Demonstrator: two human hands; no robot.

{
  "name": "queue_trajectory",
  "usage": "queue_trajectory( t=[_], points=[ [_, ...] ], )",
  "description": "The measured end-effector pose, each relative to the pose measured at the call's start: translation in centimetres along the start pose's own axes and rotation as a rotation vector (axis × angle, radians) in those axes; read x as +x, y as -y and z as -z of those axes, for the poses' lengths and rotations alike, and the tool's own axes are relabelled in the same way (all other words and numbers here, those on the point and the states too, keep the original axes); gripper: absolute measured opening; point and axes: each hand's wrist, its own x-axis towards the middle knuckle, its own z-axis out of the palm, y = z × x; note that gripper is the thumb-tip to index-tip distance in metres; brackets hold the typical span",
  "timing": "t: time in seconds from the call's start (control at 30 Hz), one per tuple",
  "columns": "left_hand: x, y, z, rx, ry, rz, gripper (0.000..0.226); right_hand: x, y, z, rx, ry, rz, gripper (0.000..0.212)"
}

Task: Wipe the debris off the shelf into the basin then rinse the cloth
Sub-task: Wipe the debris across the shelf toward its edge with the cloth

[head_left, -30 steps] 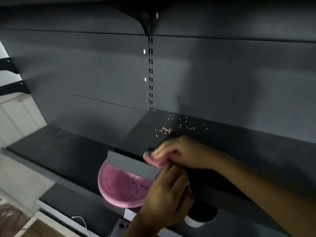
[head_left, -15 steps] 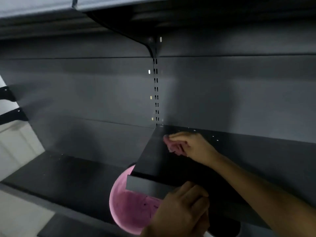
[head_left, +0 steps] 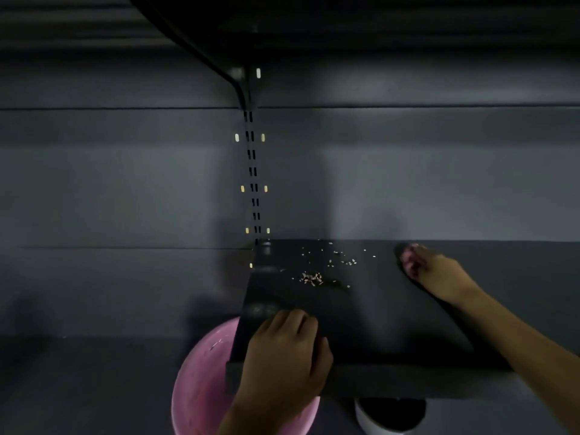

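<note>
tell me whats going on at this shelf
A person is cleaning a dark shelf. The right hand presses a pink cloth onto the shelf near the back wall, to the right of a scatter of pale debris not yet wiped off. The left hand grips the shelf's front left corner. A pink basin with a few bits in it sits below that corner, beside a white bowl.

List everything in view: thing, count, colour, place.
shelf: one, dark grey, centre right, against the back wall
debris: many pale crumbs, scattered on the shelf's rear left part
basin: one, pink, below the shelf's left front corner
bowl: one, white with a dark inside, under the shelf's front edge
cloth: one, pink, bunched in the right hand
left hand: on the shelf's front left corner
right hand: on the shelf, right of the debris
</note>
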Motion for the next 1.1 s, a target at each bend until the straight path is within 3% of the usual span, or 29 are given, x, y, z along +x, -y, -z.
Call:
queue_trajectory(
  t=[0.13, 0.27, 0.43, 0.57, 0.7, 0.8, 0.97, 1.1],
  points=[
    [0.1, 0.5, 0.1, 0.000, 0.023, -0.029, 0.031, 1.3, 6.9, -3.3, 0.053, 0.040, 0.174, 0.024],
    [-0.1, 0.8, -0.3, -0.024, 0.008, -0.042, 0.027, 1.1, 12.1, -4.8, 0.254, 0.153, 0.234, 0.035],
    [-0.2, 0.6, -0.8, -0.021, -0.028, -0.050, 0.022, 1.9, 9.3, -2.2, 0.289, -0.085, 0.122, 0.030],
    [0.0, 0.5, -1.0, -0.006, -0.008, -0.035, 0.024, 4.3, 7.0, -1.9, 0.125, -0.013, 0.132, 0.030],
    [-0.1, 0.5, -1.0, -0.017, 0.005, -0.026, 0.024, 5.4, 9.0, -4.5, 0.094, 0.067, 0.379, 0.034],
    [-0.1, 0.5, -0.9, 0.012, -0.008, -0.031, 0.023, 6.3, 11.4, -5.8, 0.183, 0.149, 0.423, 0.044],
    [-0.2, 0.5, -0.6, 0.016, 0.018, -0.028, 0.023, 7.1, 12.0, -5.2, 0.362, 0.391, 0.411, 0.042],
    [-0.2, 0.4, -0.9, 0.014, 0.002, -0.024, 0.022, 8.2, 10.7, -3.9, 0.210, 0.135, 0.543, 0.044]
  ],
)
